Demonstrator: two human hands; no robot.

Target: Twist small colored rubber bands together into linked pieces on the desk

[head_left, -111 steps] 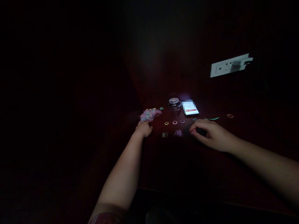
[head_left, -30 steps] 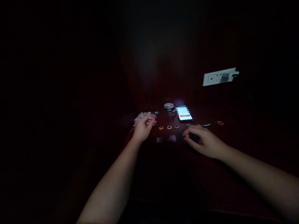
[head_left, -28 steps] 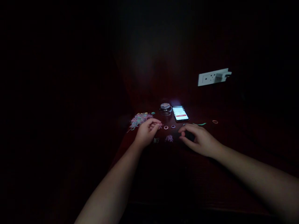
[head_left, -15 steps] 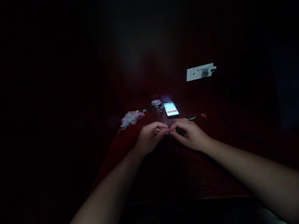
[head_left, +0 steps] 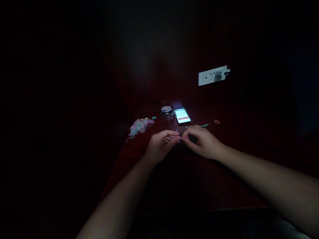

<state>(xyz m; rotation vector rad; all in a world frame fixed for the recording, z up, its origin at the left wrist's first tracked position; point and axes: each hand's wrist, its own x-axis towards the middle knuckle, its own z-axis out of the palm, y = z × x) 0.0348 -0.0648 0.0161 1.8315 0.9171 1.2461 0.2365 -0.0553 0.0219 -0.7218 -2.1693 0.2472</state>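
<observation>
Over the dark red table, my left hand (head_left: 160,144) and my right hand (head_left: 202,141) meet almost tip to tip. Both are closed in a pinch on small rubber bands (head_left: 177,142), pinkish-purple and partly hidden by the fingers. Just beyond the fingertips lies a loose purple rubber band (head_left: 175,130). A pile of pastel rubber bands (head_left: 141,126) is spread to the left of my left hand. Past my right hand lie a green strip (head_left: 204,125) and an orange rubber band (head_left: 217,121).
A small clear jar with a lid (head_left: 166,113) stands behind the hands, beside a lit phone (head_left: 183,117). On the wall is a white socket panel (head_left: 211,76) with a plug and dark cable. The table's (head_left: 199,186) left edge runs near the pile; the surroundings are very dark.
The fingertips of both hands have shifted very slightly, with the right fingers a touch higher and a small gap between the tips. Everything else stays in place.
</observation>
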